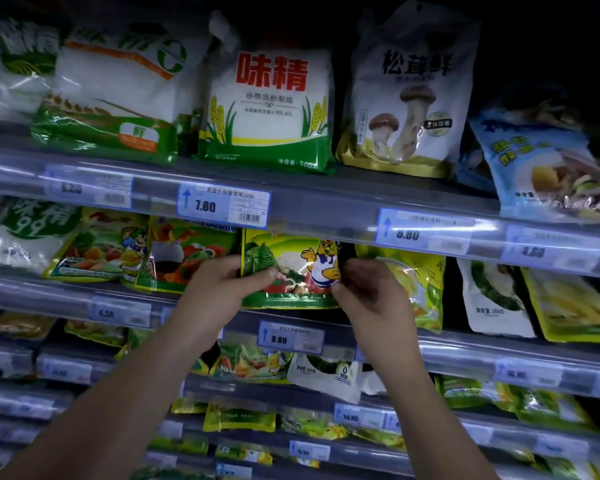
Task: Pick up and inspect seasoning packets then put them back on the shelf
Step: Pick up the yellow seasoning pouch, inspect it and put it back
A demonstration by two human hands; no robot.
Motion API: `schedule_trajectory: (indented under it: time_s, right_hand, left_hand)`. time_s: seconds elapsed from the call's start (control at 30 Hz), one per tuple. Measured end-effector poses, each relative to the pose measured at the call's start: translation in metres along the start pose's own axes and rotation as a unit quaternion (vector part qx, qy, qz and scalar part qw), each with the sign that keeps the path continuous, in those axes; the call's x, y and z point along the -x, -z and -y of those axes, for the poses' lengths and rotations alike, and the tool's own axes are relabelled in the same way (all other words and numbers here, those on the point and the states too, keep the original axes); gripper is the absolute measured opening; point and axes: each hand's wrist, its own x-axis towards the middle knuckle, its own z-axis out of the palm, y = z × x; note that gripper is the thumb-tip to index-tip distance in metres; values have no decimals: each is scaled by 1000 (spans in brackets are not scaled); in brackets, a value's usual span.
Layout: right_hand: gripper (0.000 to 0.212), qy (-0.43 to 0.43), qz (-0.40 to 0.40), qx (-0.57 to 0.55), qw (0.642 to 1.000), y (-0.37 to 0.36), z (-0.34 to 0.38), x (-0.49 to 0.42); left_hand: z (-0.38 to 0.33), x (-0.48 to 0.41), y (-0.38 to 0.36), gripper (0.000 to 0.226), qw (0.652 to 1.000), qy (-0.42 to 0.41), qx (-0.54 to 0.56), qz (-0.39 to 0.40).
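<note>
A green and yellow seasoning packet [291,261] with a cartoon chicken on it stands upright on the second shelf [66,296], its top under the rail above. My left hand [222,285] grips its left edge, thumb across the front. At its lower right edge, my right hand [368,292] pinches the packet with curled fingers. Both forearms reach up from the bottom of the view.
The top shelf holds white and green MSG bags [267,105] and a mushroom seasoning pouch [409,95]. Similar packets stand left [184,254] and right [420,282] of the held one. Price tags [222,204] line each rail. Lower shelves carry several more packets.
</note>
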Motion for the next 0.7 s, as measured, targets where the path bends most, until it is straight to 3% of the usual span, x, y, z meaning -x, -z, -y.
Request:
schedule_trajectory:
  time_s: [0.13,0.27,0.37,0.43,0.53,0.6,0.7]
  right_hand:
    - [46,-44,42,-23,998,2,12,7]
    - [35,-137,133,-178,965,-5,17,27]
    - [70,-153,168,-198,954,-8,11,45]
    - [61,-150,192,-208,947,-9,8,57]
    - [27,-171,149,-276,934,-5,5,67]
    - [20,-137,106,-211,962,-3,3,71]
    - [32,-77,50,-48,995,-4,3,76]
  left_hand:
    - [0,28,9,33,997,-3,39,61]
    - [8,57,11,26,992,8,53,116]
    - [13,69,16,40,989,16,98,113]
    - [17,74,20,36,991,-10,93,100]
    - [22,87,22,32,994,-40,71,73]
    - [29,95,23,32,996,-52,59,52]
    - [36,104,26,30,997,-71,22,29]
